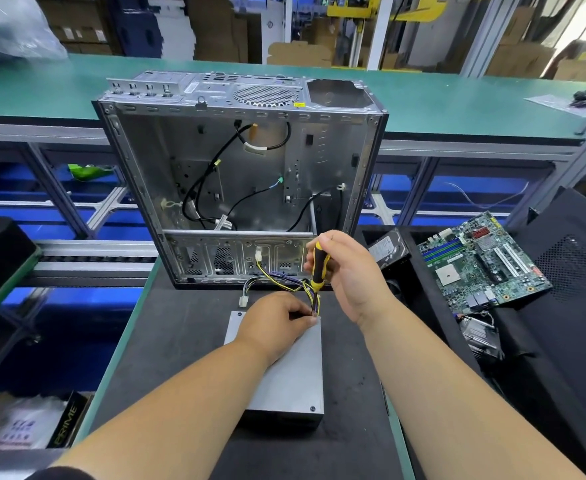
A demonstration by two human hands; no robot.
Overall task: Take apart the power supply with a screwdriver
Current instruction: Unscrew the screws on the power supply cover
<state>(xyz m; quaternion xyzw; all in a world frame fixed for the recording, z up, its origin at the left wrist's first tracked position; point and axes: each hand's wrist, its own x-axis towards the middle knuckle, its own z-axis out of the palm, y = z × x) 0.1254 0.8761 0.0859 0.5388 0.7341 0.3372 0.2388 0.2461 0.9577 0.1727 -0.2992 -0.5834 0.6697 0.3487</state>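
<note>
On the dark mat, supply [286,372] lies flat before case [239,174]. Left hand [274,323] pinches its wires [284,280]; right hand [345,271] grips screwdriver [318,265] upright. Risk: tip snags wires, slips off screw.

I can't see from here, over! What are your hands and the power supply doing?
Right hand grips screwdriver, upright. Left hand on power supply, pinching its cable bundle. Cables crowd the tip.

Both forearms are bare to the elbow, the left hand [277,327] and right hand [347,275] ungloved and ringless, with a dark sleeve edge [62,474] on the left upper arm.
</note>
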